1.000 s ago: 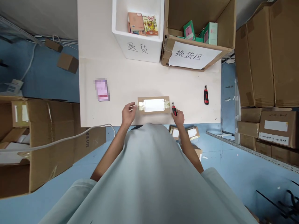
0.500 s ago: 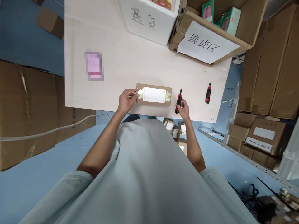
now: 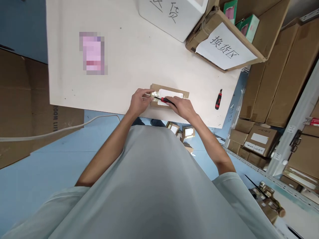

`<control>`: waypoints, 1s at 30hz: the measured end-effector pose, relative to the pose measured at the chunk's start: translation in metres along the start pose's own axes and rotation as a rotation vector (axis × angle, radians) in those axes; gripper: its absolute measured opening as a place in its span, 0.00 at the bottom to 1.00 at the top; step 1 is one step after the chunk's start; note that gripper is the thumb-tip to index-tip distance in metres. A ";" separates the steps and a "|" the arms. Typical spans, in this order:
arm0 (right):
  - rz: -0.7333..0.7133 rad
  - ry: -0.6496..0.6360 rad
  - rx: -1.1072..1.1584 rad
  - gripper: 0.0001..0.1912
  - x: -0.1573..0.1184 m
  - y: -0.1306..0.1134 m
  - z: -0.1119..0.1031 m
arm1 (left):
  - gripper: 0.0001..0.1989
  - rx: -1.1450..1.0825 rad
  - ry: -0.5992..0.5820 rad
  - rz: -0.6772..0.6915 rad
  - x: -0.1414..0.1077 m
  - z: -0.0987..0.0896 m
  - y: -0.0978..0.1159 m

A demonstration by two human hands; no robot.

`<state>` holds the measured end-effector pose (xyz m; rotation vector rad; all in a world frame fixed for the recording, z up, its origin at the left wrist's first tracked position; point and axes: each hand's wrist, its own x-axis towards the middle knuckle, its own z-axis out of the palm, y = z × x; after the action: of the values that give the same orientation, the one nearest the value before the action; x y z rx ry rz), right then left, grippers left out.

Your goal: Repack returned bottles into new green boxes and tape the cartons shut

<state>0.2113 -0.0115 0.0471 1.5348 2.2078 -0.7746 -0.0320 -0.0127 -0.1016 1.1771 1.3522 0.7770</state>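
Note:
A small flat cardboard box [image 3: 156, 87] lies near the front edge of the table, with a white label [image 3: 170, 93] on top and clear tape [image 3: 156, 94] across its left end. My left hand [image 3: 140, 102] grips that left end, index finger along the top and thumb close to the near corner. In my right hand [image 3: 183, 108] is a red and black box cutter [image 3: 164, 100], held low over the box. Its blade points left, at the taped end near my left fingertips. Whether the blade has gone into the tape, I cannot tell.
A second box cutter [image 3: 218, 99] rests on the table [image 3: 124, 66] to the right. Behind stand a white bin [image 3: 166, 20] and an open carton [image 3: 193, 41] with green packs. A pixelated pink item [image 3: 93, 53] lies left. Shelves with cartons [image 3: 260, 139] stand right.
My right hand has brought the box cutter leftward from beside the box to over its left end. My left hand stays at that end. The view has shifted somewhat.

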 end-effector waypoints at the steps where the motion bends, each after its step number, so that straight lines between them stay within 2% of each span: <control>1: 0.006 -0.037 -0.075 0.30 0.004 -0.008 -0.004 | 0.20 -0.008 -0.004 0.002 0.001 0.000 -0.002; 4: 0.025 -0.087 -0.235 0.31 0.013 -0.022 -0.011 | 0.20 -0.012 -0.019 0.022 0.003 0.001 -0.006; 8: 0.058 -0.117 -0.327 0.31 0.017 -0.029 -0.015 | 0.18 -0.016 -0.035 0.038 0.004 0.001 -0.009; 14: 0.097 -0.151 -0.359 0.31 0.016 -0.037 -0.021 | 0.18 -0.052 -0.055 0.037 0.006 0.002 -0.009; 30: 0.041 -0.200 -0.416 0.28 0.024 -0.065 -0.032 | 0.19 0.001 -0.035 0.044 0.011 0.003 -0.011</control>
<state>0.1429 0.0082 0.0745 1.2358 2.0234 -0.4006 -0.0297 -0.0064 -0.1158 1.2192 1.3023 0.7836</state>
